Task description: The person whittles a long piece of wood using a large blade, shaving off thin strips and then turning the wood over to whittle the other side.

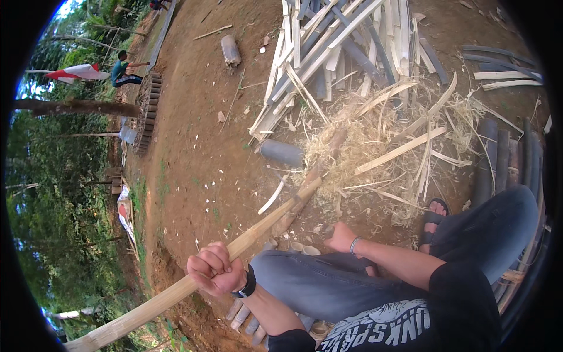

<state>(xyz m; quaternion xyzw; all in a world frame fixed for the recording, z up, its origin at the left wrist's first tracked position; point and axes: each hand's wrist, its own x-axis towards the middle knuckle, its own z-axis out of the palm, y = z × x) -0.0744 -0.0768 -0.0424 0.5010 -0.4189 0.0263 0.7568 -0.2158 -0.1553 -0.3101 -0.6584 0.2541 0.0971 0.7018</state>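
Observation:
My left hand (217, 270), a dark watch on its wrist, is wrapped round a long pale bamboo strip (258, 229). The strip slants from the lower left up to the middle, where its far end rests across a brown wooden log (287, 221) on the ground. My right hand (343, 237), with a bracelet at the wrist, is closed just right of the log, in front of my knee. What its fingers hold, if anything, is hidden. Curly bamboo shavings (369, 141) are heaped beyond the strip's far end.
A pile of split bamboo strips (352, 41) lies beyond the shavings. A grey bamboo section (281, 152) sits left of them; another short section (230, 51) lies farther off. Bamboo poles (502, 158) are at the right. A person (123, 73) is far left, near stacked bamboo pieces (148, 114).

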